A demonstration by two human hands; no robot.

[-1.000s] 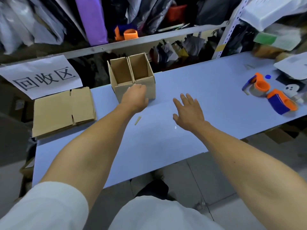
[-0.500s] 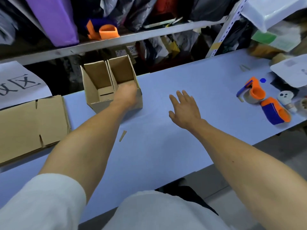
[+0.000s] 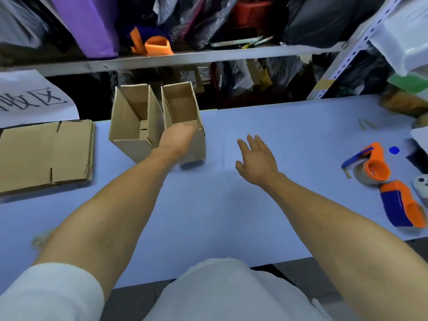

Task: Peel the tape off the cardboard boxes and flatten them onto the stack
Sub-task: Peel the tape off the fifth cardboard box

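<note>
The left hand's fingers (image 3: 188,130) curl over the near rim of the right box (image 3: 185,117), seemingly gripping it, though blur hides the fingertips. The right hand (image 3: 256,162) hovers above the table (image 3: 231,205) with fingers spread, holding nothing. Both boxes stand upright and open-topped at the far side, the left box (image 3: 132,126) touching its neighbour, so neither is flattened yet. A stack of flat cardboard (image 3: 46,154) lies at the left, part done. Any tape under the boxes is hidden; the stack's left edge is cut off.
</note>
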